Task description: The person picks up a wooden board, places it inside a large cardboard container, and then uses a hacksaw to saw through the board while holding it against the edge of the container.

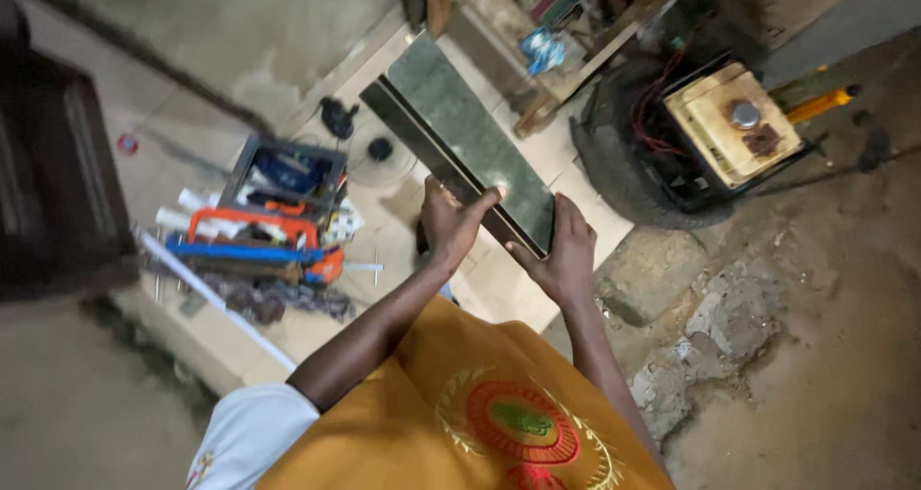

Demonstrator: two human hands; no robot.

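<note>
I hold a long, narrow dark green panel with a dark edge strip out in front of me, its far end pointing up and left. My left hand grips its near left edge, thumb over the top face. My right hand clasps the near right corner, fingers along the end. The panel hangs above a pale tiled strip of floor.
An open toolbox with an orange and blue saw frame and white pipes lies to the left. A black tyre holding a boxy yellowish device with red wires sits at upper right. Broken concrete lies to the right.
</note>
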